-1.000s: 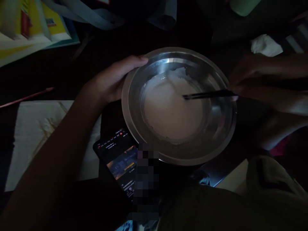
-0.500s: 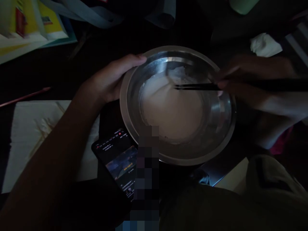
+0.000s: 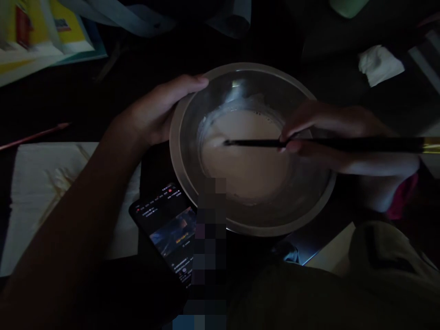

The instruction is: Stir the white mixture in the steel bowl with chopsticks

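Note:
A wide steel bowl (image 3: 311, 201) sits in the middle of a dim scene, holding a pale, smooth batter (image 3: 245, 167). My left hand (image 3: 158, 112) curls round the bowl's left rim, thumb on top. My right hand (image 3: 337, 137) reaches over the right side of the bowl with fingers pinched on dark chopsticks (image 3: 254, 143). The chopstick tips rest in the batter at its left side. Their far ends stick out past my right hand toward the frame's right edge.
A lit phone (image 3: 167, 227) lies just in front of the bowl at lower left. White paper (image 3: 51, 183) covers the surface at left. Coloured booklets (image 3: 44, 34) lie at upper left, a crumpled tissue (image 3: 380, 64) at upper right. Dark cloth fills the lower right.
My right hand has moved left over the bowl, carrying the chopstick tips from the batter's middle to its left side. The white lump at the back has merged into the batter. My left hand stays put.

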Motion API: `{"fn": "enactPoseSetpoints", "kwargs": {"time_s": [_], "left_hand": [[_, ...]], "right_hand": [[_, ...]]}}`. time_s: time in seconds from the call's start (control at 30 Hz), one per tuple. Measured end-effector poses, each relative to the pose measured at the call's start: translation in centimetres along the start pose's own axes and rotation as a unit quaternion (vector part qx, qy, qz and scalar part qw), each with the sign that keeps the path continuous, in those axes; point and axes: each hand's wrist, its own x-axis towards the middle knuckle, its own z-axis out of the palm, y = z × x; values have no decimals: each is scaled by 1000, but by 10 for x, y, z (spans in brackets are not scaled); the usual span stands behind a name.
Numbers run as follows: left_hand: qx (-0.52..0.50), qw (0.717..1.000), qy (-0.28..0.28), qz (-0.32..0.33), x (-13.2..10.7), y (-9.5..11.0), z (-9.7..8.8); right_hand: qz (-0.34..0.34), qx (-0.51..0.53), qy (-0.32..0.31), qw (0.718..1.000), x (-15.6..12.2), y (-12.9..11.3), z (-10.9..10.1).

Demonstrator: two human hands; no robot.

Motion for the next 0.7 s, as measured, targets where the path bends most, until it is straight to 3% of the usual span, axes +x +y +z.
{"fn": "enactPoseSetpoints", "kwargs": {"time_s": [0.07,0.17,0.33,0.4,0.5,0.6,0.7], "left_hand": [[6,1000,-7,-1,0,1,0],[-9,1000,-24,13,0,1,1],[-14,998,-55,29,-2,0,1],[-27,997,-61,38,-2,-1,0],[-31,997,-56,35,-1,-1,-1],[-9,999,-33,9,0,1,-1],[-10,1000,-27,7,-1,3,2]], "right_hand": [[57,-42,42,997,-4,-3,-3],[75,-78,37,993,-14,-4,-16],[90,-25,-21,995,-30,-1,-42],[78,19,-71,994,-29,3,-47],[-28,94,-168,981,-19,10,-41],[-58,111,-133,983,-7,8,-20],[25,91,-50,994,-3,-3,-2]]}}
